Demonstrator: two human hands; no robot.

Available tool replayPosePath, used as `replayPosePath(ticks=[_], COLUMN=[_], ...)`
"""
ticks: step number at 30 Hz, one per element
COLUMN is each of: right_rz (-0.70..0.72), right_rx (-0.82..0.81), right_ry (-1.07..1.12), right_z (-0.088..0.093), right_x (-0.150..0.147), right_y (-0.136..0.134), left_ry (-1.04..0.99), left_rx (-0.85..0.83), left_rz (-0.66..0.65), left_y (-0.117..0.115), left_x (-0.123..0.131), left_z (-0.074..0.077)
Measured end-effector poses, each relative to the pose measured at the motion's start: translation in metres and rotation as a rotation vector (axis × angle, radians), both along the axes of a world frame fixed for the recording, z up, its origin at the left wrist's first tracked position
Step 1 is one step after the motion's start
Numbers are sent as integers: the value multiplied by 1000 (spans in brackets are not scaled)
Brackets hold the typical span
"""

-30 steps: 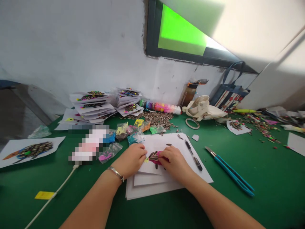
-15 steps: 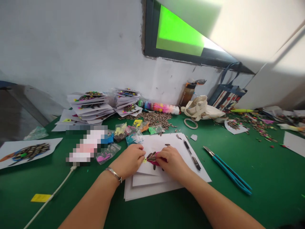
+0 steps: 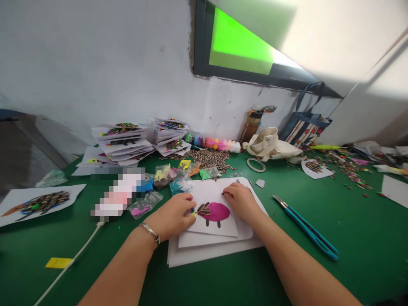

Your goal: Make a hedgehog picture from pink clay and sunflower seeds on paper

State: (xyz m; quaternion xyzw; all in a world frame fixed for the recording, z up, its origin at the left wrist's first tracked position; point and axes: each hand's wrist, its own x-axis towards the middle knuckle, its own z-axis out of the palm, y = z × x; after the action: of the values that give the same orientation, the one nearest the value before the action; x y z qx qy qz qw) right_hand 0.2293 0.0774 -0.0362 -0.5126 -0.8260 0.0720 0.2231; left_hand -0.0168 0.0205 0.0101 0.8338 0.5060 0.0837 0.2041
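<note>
On a white sheet [image 3: 204, 229] is a bird-like figure with a magenta oval body [image 3: 219, 212], a small yellow head and two dark seeds as legs. Several striped sunflower seeds [image 3: 204, 208] overlap on the body's left end. My left hand [image 3: 175, 214] rests at the sheet's left edge, thumb and fingers apart around the yellow head. Up and right of the body, my right hand [image 3: 244, 204] has its fingertips pinched on a sunflower seed [image 3: 223, 194], partly hidden by the fingers. More white sheets lie underneath.
Behind the sheets are a heap of sunflower seeds [image 3: 210, 159] and small bags of coloured clay [image 3: 162, 175]. Blue-handled tweezers [image 3: 310, 229] lie right, near a tape roll [image 3: 256, 165]. Stacked seed pictures [image 3: 123, 142] stand back left. A white cable [image 3: 72, 261] crosses the left.
My right hand has moved up and right off the magenta body to the loose seed, uncovering the body and legs. My left hand stays at the sheet's left edge.
</note>
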Motion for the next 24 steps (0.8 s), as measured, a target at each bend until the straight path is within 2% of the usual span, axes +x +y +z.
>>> replayPosePath(ticks=[4,8,13,18,24], right_rz=[-59,-126,128,170,209], right_rx=[31,63,-97,-192,-116], right_ry=[9,176,323,334,233], right_z=[2,17,34,26,16], right_x=[-1,-3,-16,-28,-36], right_y=[0,-17,-57,-68,-65], left_ry=[-18,-31,-20,4,-5], left_rx=[-38,-54,-65,-87,-98], left_rz=[-12,-14,3,20,19], left_y=[-2,-2,-2,-3,-4], left_x=[-1,0,5,7,9], left_z=[1,-2,-4,-6,-3])
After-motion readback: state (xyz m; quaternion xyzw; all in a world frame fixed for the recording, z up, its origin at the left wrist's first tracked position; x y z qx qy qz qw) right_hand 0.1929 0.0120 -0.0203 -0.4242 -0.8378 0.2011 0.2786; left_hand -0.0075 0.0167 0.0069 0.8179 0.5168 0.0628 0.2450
